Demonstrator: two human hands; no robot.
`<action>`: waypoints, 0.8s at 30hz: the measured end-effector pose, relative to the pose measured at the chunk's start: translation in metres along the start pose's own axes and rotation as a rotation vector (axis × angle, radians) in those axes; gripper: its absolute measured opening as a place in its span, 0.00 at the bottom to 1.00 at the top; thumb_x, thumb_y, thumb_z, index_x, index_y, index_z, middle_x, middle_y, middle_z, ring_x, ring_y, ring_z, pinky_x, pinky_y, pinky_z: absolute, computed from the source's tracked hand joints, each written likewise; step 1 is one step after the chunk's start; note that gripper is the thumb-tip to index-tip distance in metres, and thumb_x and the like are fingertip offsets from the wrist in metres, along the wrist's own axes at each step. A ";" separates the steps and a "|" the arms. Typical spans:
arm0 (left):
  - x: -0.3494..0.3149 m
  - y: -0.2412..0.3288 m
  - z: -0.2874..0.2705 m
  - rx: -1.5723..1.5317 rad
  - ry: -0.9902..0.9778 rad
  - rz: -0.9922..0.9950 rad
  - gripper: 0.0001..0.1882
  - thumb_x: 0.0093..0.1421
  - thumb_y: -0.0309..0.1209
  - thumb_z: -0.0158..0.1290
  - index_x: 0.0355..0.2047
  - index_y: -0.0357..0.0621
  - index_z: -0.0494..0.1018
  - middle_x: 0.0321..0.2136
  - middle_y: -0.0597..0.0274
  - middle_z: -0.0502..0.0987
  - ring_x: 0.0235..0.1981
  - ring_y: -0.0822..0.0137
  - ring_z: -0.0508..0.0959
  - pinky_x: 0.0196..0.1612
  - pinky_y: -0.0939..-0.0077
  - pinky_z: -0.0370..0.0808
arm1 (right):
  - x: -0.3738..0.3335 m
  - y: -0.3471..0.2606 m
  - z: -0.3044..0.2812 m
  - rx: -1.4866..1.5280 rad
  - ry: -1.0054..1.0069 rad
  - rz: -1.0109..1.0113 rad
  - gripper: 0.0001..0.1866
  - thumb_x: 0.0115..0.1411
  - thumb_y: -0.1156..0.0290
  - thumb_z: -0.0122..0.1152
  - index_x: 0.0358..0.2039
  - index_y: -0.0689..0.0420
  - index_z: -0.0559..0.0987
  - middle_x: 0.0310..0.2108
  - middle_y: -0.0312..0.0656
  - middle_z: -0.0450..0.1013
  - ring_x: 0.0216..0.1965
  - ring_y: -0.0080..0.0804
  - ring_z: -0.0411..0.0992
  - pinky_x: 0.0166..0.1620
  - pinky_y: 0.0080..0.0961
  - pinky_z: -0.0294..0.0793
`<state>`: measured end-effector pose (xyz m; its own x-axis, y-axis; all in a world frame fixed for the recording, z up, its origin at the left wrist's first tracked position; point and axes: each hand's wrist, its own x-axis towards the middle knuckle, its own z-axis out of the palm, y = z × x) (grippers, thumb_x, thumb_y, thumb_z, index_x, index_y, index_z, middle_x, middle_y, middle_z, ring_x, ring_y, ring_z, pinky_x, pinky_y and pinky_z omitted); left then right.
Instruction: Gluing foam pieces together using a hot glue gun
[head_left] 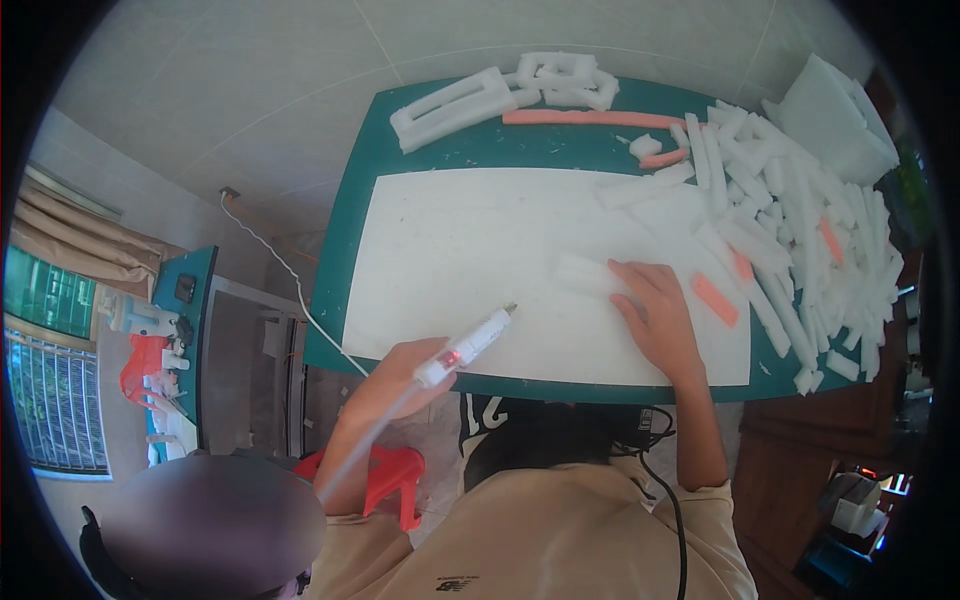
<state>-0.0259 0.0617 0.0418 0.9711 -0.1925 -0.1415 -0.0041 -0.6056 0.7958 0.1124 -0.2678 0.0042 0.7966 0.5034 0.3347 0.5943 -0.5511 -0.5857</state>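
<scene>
My left hand is closed around a white hot glue gun at the near left of the white board. Its metal nozzle points up and to the right, and a long translucent glue stick trails from its back end. On the right side of the board, my right hand grips the end of a white foam block between thumb and fingers. The block is pale against the board, so its outline is faint. The nozzle and the block are apart.
Foam strips lie heaped at the right, an orange foam piece beside them. Foam frames and a long orange strip lie along the green table's far edge. A white cord hangs left; a red stool stands below.
</scene>
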 end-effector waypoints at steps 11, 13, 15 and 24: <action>0.002 0.005 -0.009 -0.850 -0.020 -0.187 0.06 0.51 0.22 0.59 0.31 0.37 0.76 0.27 0.56 0.76 0.16 0.74 0.69 0.18 0.80 0.66 | -0.003 -0.021 0.002 -0.230 0.219 -0.098 0.26 0.57 0.70 0.67 0.56 0.60 0.75 0.50 0.46 0.73 0.52 0.49 0.68 0.55 0.41 0.68; 0.002 0.004 -0.007 -0.855 -0.010 -0.144 0.07 0.51 0.24 0.60 0.31 0.38 0.76 0.27 0.56 0.75 0.15 0.73 0.69 0.19 0.80 0.67 | -0.007 -0.031 0.006 -0.131 0.268 -0.072 0.22 0.57 0.72 0.67 0.53 0.61 0.76 0.48 0.46 0.74 0.50 0.47 0.70 0.53 0.39 0.69; 0.004 0.003 -0.003 -0.867 -0.012 -0.123 0.06 0.52 0.24 0.60 0.31 0.39 0.76 0.27 0.56 0.75 0.16 0.73 0.70 0.19 0.80 0.67 | -0.013 -0.049 0.010 -0.033 0.317 -0.045 0.19 0.58 0.74 0.66 0.50 0.62 0.77 0.45 0.46 0.76 0.48 0.45 0.72 0.52 0.37 0.70; 0.005 0.004 0.006 -0.683 -0.104 -0.030 0.06 0.58 0.26 0.58 0.36 0.41 0.76 0.30 0.64 0.77 0.28 0.74 0.75 0.31 0.78 0.72 | 0.000 -0.094 0.025 1.373 -0.176 0.428 0.11 0.65 0.74 0.62 0.44 0.57 0.69 0.42 0.39 0.76 0.45 0.22 0.72 0.50 0.24 0.71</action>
<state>-0.0225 0.0533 0.0407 0.9402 -0.2773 -0.1979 0.2071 0.0038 0.9783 0.0541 -0.1992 0.0405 0.7989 0.5963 -0.0788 -0.3348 0.3319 -0.8819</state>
